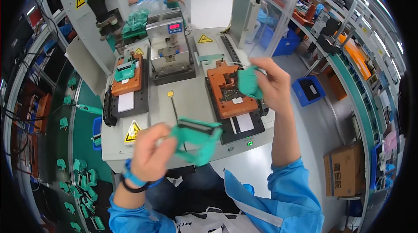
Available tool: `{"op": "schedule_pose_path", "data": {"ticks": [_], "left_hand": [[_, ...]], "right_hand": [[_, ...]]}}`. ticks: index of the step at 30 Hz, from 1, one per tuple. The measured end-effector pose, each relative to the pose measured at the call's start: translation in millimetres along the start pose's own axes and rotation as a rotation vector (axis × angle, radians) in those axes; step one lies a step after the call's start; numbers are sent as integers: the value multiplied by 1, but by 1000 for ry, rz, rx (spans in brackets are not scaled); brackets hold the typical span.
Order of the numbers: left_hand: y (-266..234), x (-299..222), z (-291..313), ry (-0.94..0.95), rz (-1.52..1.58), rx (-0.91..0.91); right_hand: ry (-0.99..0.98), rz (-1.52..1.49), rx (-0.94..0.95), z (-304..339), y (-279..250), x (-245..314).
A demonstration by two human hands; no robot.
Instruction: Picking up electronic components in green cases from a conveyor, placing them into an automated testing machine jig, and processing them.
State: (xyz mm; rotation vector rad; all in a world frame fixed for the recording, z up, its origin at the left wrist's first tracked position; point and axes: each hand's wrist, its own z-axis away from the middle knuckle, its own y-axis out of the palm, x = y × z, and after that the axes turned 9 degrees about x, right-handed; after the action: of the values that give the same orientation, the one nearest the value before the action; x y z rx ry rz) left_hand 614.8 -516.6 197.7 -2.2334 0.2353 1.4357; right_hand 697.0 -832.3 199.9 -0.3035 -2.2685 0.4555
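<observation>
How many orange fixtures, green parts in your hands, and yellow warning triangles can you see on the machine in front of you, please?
Orange fixtures: 2, the left orange fixture and the right orange fixture.
Green parts in hand: 2, a green frame in the left hand and a green piece in the right hand.
Yellow warning triangles: 4.
Total: 8.

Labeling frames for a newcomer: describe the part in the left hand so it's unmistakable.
Start at the grey bench machine with two orange fixtures. Below its front edge, the left hand pinches a green plastic frame, open in the middle, larger and flatter than the compact green piece in the right hand.
</observation>
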Motion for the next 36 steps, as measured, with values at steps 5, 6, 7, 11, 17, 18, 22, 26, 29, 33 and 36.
{"op": "schedule_pose_path", "data": {"ticks": [5,6,7,11,17,18,22,26,29,33,36], "left_hand": [[-70,8,107,-237,-158,-381],[-82,6,129,-294,-209,-440],[-98,13,159,-309,-258,-548],[-143,3,248,-354,-249,-908],[-199,-12,421,-398,-336,-1378],[-201,-8,437,-378,-263,-1538],[-225,10,538,-759,-819,-1637],[-233,27,634,-646,-446,-2138],[-228,13,700,-1041,-739,-2252],[-198,9,808,-1668,-741,-2150],[-187,11,815,-1736,-521,-2081]], "right_hand": [[-75,300,488,-37,21,-16],[-50,346,584,-45,15,-14],[-48,337,610,-50,14,-12],[-49,305,680,-56,15,-10],[12,347,731,-57,40,-7],[75,388,693,-52,48,-2],[242,390,641,-22,37,-10],[142,591,576,-8,26,-36],[124,605,572,-10,68,29],[125,732,484,-5,70,16],[-176,934,211,0,80,26]]}}
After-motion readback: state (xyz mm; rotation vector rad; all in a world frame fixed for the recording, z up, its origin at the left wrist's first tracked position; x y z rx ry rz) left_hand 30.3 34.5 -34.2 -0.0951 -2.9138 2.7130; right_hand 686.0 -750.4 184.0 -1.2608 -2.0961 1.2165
